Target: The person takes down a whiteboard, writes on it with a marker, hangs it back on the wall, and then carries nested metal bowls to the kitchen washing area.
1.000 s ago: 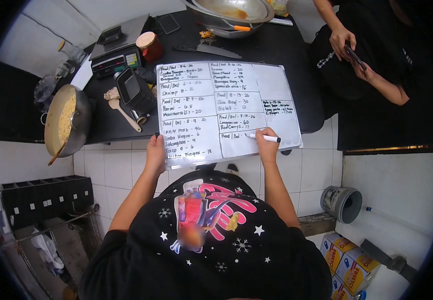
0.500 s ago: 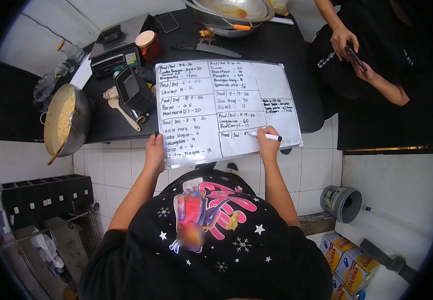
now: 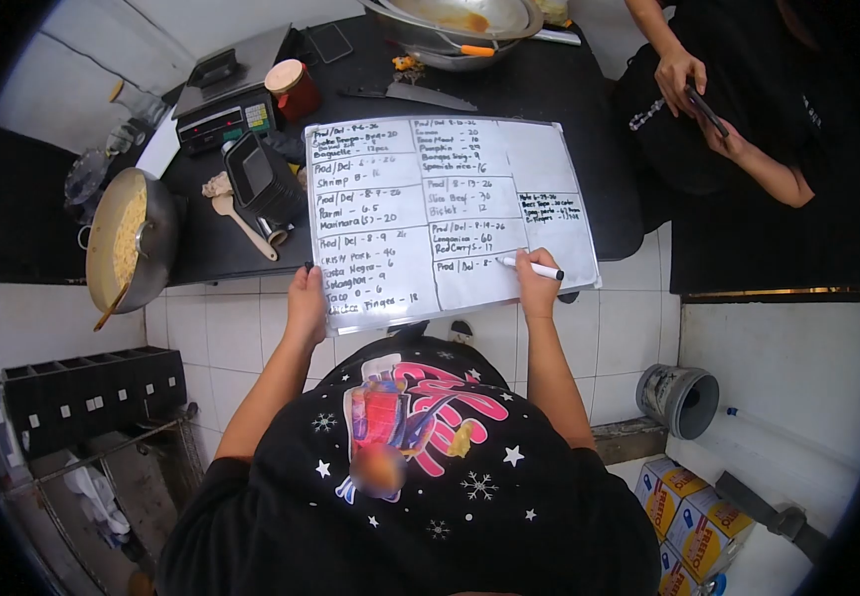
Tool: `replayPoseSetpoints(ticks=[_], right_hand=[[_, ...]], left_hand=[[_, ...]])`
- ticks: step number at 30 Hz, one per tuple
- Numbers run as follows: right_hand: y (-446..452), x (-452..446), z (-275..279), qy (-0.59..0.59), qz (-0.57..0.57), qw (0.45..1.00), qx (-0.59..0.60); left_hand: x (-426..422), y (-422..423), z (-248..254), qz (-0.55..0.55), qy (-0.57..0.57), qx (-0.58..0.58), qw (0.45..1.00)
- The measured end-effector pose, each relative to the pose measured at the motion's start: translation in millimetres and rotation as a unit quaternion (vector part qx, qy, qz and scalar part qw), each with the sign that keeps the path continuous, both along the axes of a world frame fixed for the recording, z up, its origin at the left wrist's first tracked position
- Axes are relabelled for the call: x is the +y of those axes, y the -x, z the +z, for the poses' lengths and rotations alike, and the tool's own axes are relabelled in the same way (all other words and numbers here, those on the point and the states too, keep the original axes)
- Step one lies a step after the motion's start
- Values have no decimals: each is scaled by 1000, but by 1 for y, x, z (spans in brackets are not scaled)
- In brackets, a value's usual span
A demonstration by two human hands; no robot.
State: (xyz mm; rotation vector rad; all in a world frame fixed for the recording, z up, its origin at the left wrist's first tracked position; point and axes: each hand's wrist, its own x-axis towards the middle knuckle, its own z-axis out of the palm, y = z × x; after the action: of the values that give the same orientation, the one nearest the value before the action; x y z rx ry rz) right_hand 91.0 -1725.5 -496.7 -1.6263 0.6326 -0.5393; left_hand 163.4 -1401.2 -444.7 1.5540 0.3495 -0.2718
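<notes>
A whiteboard point(image 3: 469, 288) covered in handwritten lists lies tilted over the near edge of the black table. My left hand point(image 3: 306, 303) grips its lower left edge, with a small dark object at the fingertips that may be a marker cap. In my right hand point(image 3: 536, 283) is a white marker point(image 3: 546, 270) with a dark end, its tip at the last "Prod/Del" line in the lower middle of the board. Beyond the board's top edge rests a large knife point(image 3: 425, 95).
On the table point(image 3: 221, 238) are a pan of yellow food point(image 3: 132, 238), black containers point(image 3: 263, 179), a wooden spoon point(image 3: 246, 226), a scale point(image 3: 226, 119), a red jar point(image 3: 294, 89) and metal bowls point(image 3: 460, 50). At right, another person's hands point(image 3: 683, 74) hold a phone.
My right hand and the marker have shifted slightly right along the last written line. The board has shifted slightly. My left hand keeps its grip.
</notes>
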Motion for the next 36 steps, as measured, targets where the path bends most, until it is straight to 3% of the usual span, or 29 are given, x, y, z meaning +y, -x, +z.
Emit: replayPoseSetpoints(ticks=[6, 9, 18, 24, 30, 33, 36], right_hand=[[2, -5, -8, 33, 26, 999, -15], [1, -2, 4, -31, -19, 999, 0], [1, -6, -3, 20, 11, 1000, -5], [0, -4, 1, -76, -24, 997, 20], [-2, -12, -24, -9, -32, 999, -18], [1, -9, -2, -106, -50, 993, -7], [1, -12, -23, 63, -21, 998, -18]], left_hand=[[3, -2, -6, 4, 10, 2, 1000], [3, -2, -6, 1, 12, -3, 1000], [2, -1, -6, -3, 9, 1, 1000], [5, -2, -12, -3, 13, 3, 1000], [0, 0, -4, 13, 25, 10, 1000], [0, 0, -1, 7, 21, 6, 1000], [0, 0, -1, 1, 17, 3, 1000]])
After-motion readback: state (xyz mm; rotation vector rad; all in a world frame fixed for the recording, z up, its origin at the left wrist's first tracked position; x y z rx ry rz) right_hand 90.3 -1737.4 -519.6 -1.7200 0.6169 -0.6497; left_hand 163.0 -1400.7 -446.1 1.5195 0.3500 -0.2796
